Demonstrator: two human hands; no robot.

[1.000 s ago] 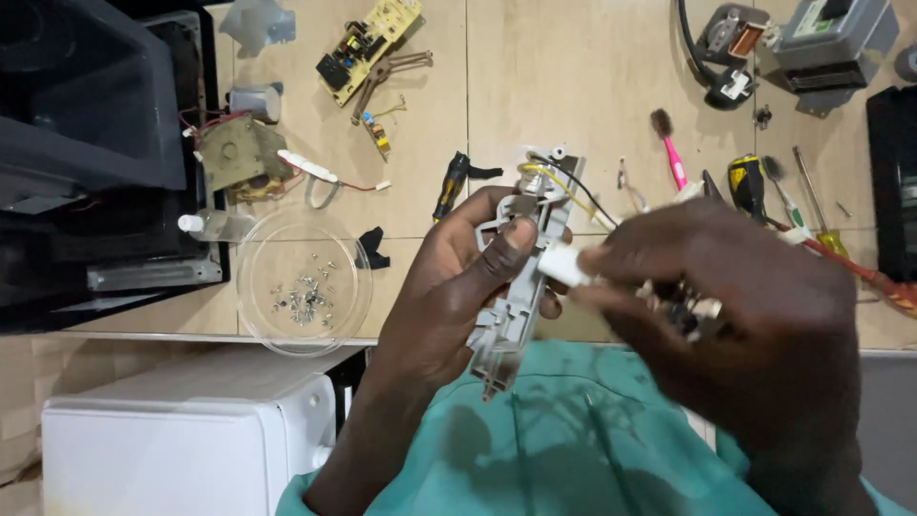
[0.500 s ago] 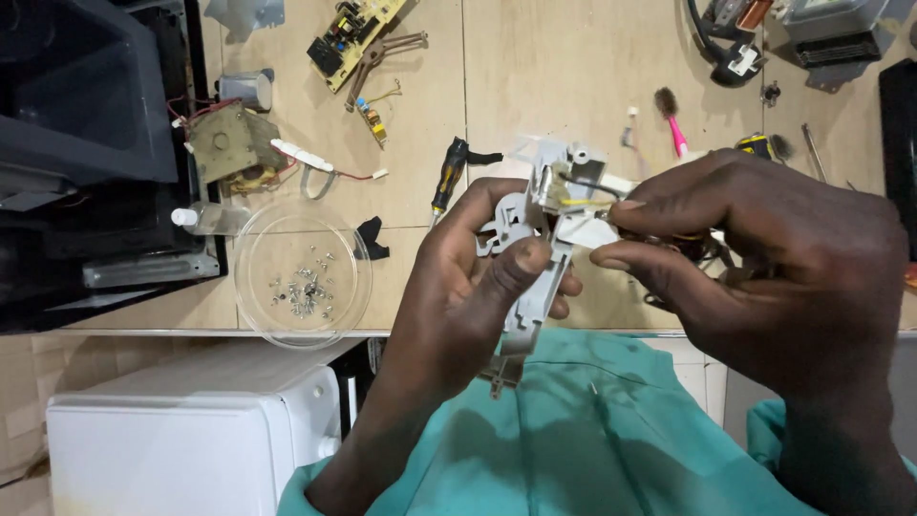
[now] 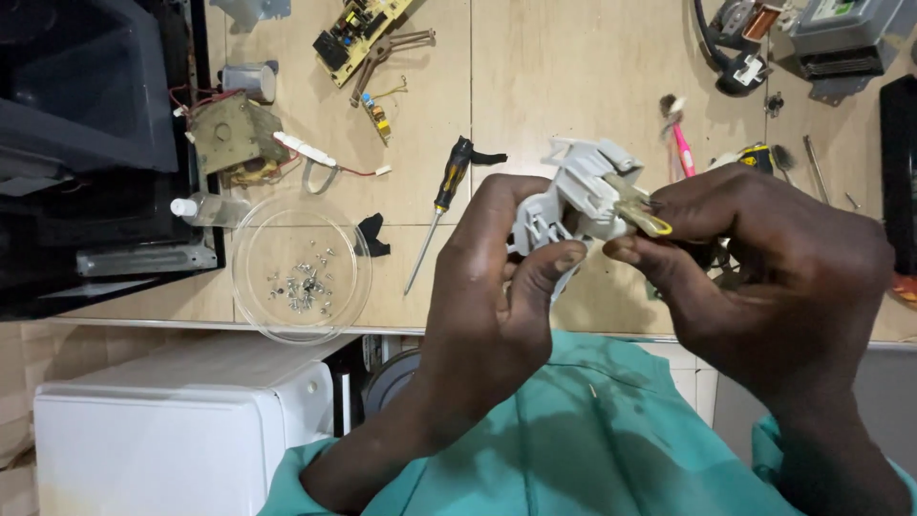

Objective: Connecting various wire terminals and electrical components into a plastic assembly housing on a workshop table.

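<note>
1. Grey plastic switch bracket (image 3: 573,196), seen from the head camera, sits above the table (image 3: 535,96), clamped in the left hand (image 3: 497,287), thumb across its lower edge.
2. Right hand (image 3: 764,277) pinches a yellow-tipped connector (image 3: 642,218) touching the bracket's right side.
3. Left of both hands, a clear glass dish (image 3: 250,277) holds small loose screws (image 3: 304,287).
4. A screwdriver (image 3: 439,205) lies between dish and hands.

Left of left hand (image 3: 497,296): screwdriver (image 3: 441,205), glass dish (image 3: 301,268) block the way.
Above both hands: bare tabletop (image 3: 564,76), open passage.
</note>
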